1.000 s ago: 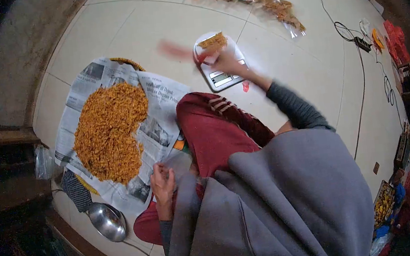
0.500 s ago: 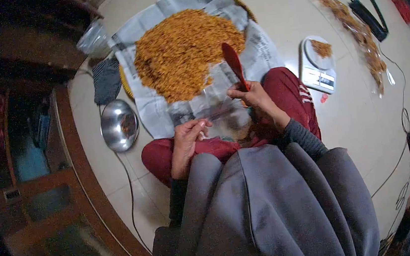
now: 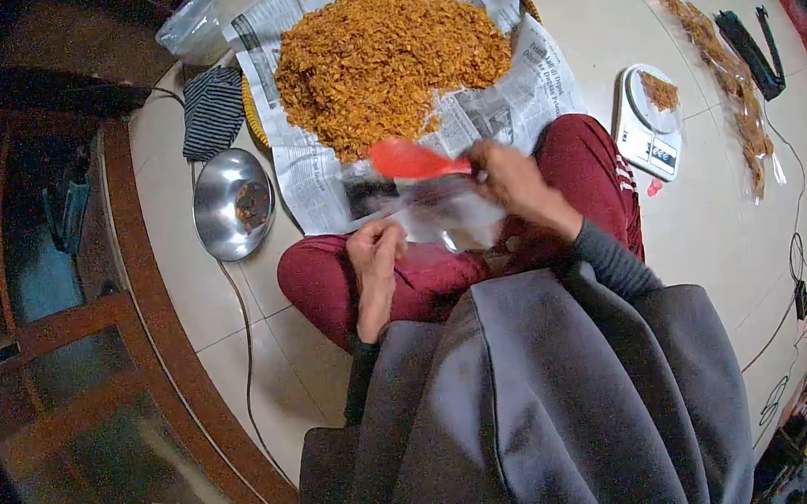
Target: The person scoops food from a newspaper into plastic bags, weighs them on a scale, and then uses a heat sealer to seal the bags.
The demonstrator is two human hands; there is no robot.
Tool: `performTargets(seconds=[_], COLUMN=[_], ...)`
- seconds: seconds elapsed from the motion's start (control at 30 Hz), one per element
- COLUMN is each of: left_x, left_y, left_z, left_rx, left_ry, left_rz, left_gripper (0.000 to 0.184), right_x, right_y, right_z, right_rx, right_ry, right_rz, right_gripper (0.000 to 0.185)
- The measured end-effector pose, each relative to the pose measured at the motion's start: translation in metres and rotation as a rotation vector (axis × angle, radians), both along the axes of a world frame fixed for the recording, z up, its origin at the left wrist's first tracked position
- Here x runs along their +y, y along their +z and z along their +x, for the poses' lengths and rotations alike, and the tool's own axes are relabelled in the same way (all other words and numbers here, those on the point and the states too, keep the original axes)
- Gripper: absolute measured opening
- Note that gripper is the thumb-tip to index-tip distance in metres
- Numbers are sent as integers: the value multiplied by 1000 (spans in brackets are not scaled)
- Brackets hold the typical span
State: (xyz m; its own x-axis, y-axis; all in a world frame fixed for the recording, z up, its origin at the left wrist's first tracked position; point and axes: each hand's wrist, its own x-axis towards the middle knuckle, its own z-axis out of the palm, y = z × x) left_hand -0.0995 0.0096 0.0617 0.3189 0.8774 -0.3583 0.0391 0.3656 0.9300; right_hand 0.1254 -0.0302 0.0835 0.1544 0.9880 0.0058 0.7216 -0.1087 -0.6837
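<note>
The step in hand looks like spooning: the right grip [image 3: 517, 186] is closed around the handle of a red, oval-bladed spoon [image 3: 406, 160], its blade leftward of that grip, while the left grip [image 3: 377, 258] seems to pinch the edge of a clear plastic bag [image 3: 459, 219] between the two. A mound of orange-brown flakes [image 3: 384, 62] lies ahead of both. The next move likely calls for a held-open bag mouth. Half a second ago the spoon pointed forward; now it lies crosswise.
</note>
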Motion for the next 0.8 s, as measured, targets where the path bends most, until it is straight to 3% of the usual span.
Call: performTargets(seconds=[0.07,0.13,0.23,0.27,0.33,0.4,0.5,0.53,0.7,0.73,0.8], left_x=[0,-3,8,13,20,23,35,43,70,77,95], left_y=[15,48,53,49,55,85,104,96,87,83,75], left_z=[-11,-12,-19,-24,-22,-17,-18,-18,-5,3,20], left_rx=[36,39,252,493,645,847,1016,770,702,662,593], left_ry=[-36,-35,-178,-248,-197,-170,-145,-10,-21,-29,-75], left_rz=[18,-9,103,278,464,632,567,867,516,463,431], left_gripper=[10,22,23,22,19,18,16,15,21,21,22], right_x=[19,37,85,95,116,121,112,111,98,100,98], right_y=[11,-32,-78,-92,-108,-108,-108,-105,-82,-76,-26], right_z=[28,62,64,53,35,33,45,54,89,93,91], right_rx=[-474,-647,-389,-407,-449,-301,-244,-256,-284,-77,-21], right_ry=[-88,-11,9,-9,-50,-156,-174,-195,-138,-114,-34], right_rz=[-159,47,42,61,111,-19,-33,-39,25,108,35], right_gripper=[16,11,12,16,22,23,20,20,28,25,27])
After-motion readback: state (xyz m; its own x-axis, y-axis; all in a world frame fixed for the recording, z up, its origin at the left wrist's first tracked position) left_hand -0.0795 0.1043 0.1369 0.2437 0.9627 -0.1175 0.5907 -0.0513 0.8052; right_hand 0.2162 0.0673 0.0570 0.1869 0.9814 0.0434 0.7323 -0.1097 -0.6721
